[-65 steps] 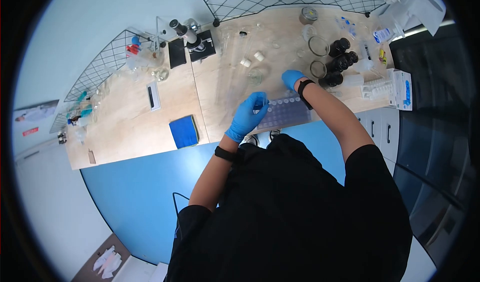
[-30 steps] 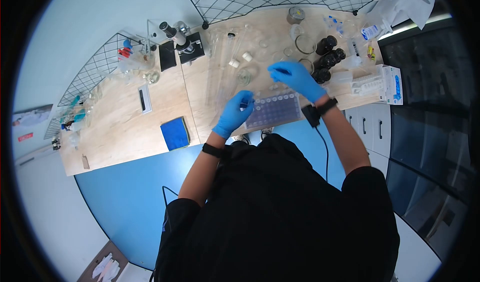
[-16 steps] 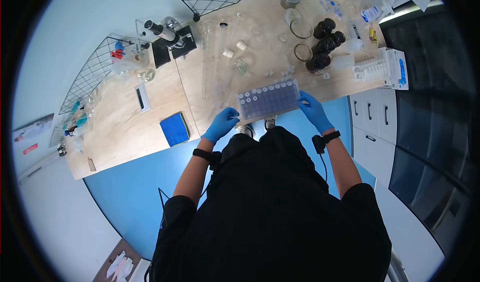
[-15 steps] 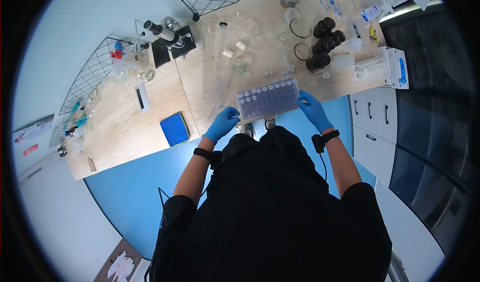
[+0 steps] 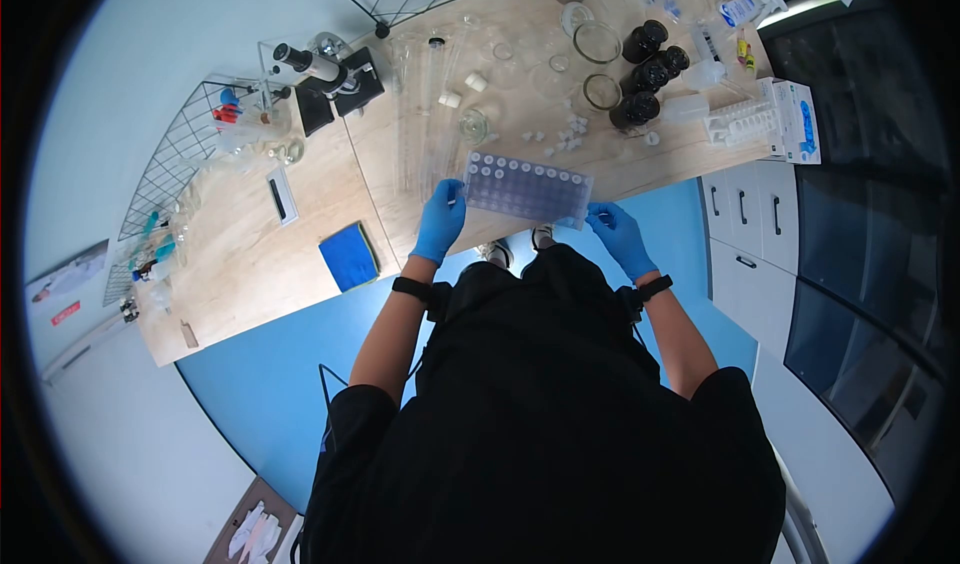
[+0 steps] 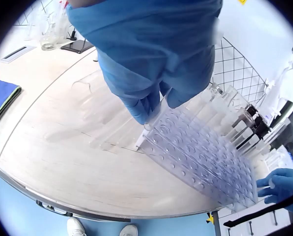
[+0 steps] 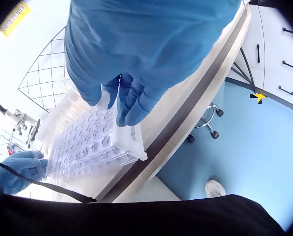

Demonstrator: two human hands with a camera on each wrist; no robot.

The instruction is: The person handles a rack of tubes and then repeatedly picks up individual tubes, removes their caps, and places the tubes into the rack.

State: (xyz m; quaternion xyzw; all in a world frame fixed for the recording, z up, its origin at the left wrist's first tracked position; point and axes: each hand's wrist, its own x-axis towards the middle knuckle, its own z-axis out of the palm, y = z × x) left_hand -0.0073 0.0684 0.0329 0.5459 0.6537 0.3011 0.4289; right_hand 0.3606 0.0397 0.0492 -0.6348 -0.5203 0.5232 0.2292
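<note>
A translucent purple tube rack [image 5: 528, 192] lies tilted at the table's front edge, white caps along its far side and a few in the second row at its left end. My gloved left hand [image 5: 440, 224] pinches the rack's left end; the left wrist view shows thumb and fingers on the end wall of the rack [image 6: 198, 155]. At the opposite end, my gloved right hand [image 5: 622, 239] has its fingers curled round the end wall. In the right wrist view a small white piece [image 7: 104, 101] shows between thumb and fingers of the right hand [image 7: 136, 59].
Loose white caps [image 5: 570, 136] lie beyond the rack. Farther back stand dark bottles [image 5: 635, 110], glass dishes [image 5: 602, 92] and a small glass jar [image 5: 473, 126]. Clear tubes [image 5: 425, 114] lie to the left, with a microscope [image 5: 325, 72] and a blue cloth [image 5: 349, 257]. A glove box [image 5: 800, 122] is at the right.
The rack has turned clockwise in the head view, its right end now nearer my body. My left hand has moved forward, and my right hand slightly toward me. Earlier, both hands were above the rack.
</note>
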